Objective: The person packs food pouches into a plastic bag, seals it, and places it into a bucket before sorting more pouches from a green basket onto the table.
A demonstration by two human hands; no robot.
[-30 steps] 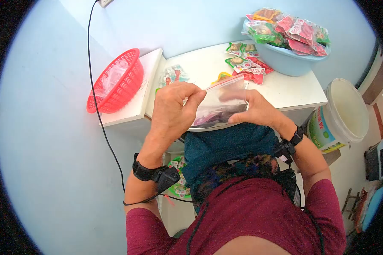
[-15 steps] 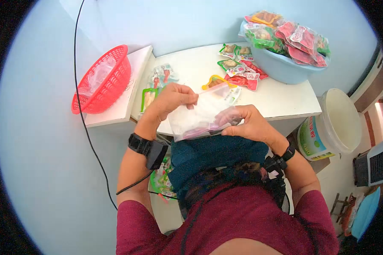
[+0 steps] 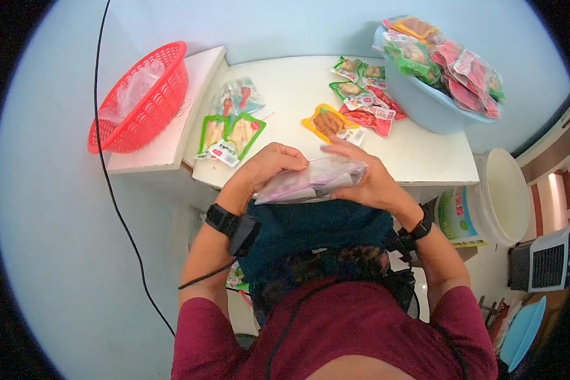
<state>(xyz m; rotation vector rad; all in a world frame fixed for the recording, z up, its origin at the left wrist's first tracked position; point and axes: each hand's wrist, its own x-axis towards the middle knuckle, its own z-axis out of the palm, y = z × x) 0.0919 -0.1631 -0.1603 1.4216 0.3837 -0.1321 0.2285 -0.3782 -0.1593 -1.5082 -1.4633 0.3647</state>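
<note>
While snack packets [image 3: 234, 134] lie on the table [image 3: 418, 149], both hands [image 3: 323, 174] grip a clear bag [image 3: 310, 182].

The clear plastic zip bag [image 3: 310, 180] sits between my left hand [image 3: 269, 168] and right hand [image 3: 368, 182] at the white counter's [image 3: 424, 152] near edge. Sealed snack packets [image 3: 328, 121] lie behind it. The blue plastic basin [image 3: 418, 101] stands at the far right corner, and the red plastic basket [image 3: 142, 95] sits beyond the left edge.

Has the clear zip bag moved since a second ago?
Yes. The clear zip bag has come back toward the person: it covered the yellow packet on the white table and now sits at the table's front edge.
</note>
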